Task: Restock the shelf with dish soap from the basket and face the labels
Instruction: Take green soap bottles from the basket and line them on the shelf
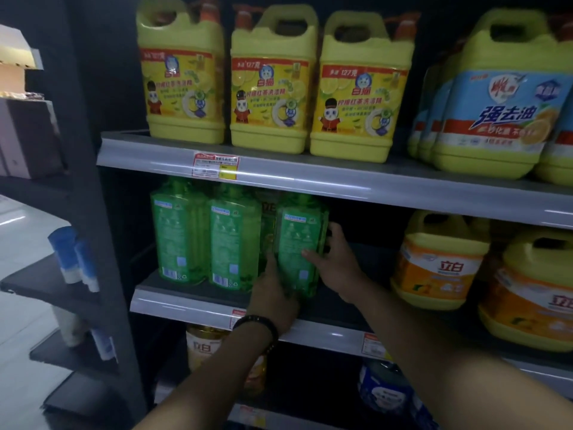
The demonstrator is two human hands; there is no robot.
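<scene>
Item: green dish soap bottle (294, 231), upright near the front of the middle shelf (186, 301), rightmost of three, back label outward.
Hold: left hand (274, 297) wrapped round its lower left side, right hand (336, 265) clasping its right edge.
Risk: turning it may nudge the neighbouring green bottles (234, 240) just beside it, or walk its base over the lip.
Surroundings: yellow jugs (269, 85) above, orange jugs (440, 268) to the right; dim aisle, pale floor at the left. Basket not visible.
</scene>
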